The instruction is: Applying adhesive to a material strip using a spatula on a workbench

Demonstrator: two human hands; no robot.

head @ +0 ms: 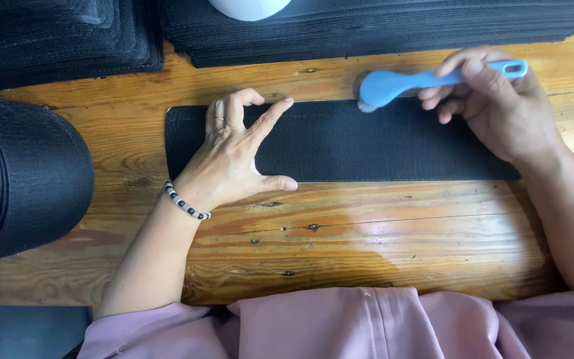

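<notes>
A long black fabric strip point(380, 143) lies flat on the wooden table point(367, 233). My left hand point(234, 156) rests on the strip's left end, fingers spread, pressing it down; a beaded bracelet is on that wrist. My right hand point(499, 100) grips the handle of a light blue brush point(400, 83). The brush's bristle head touches the strip's far edge, right of centre.
A tall stack of black fabric strips point(380, 30) runs along the back of the table, with another stack point(61, 40) at the back left. A large black fabric roll point(21, 179) sits at the left. A white rounded object point(247, 6) shows at the top.
</notes>
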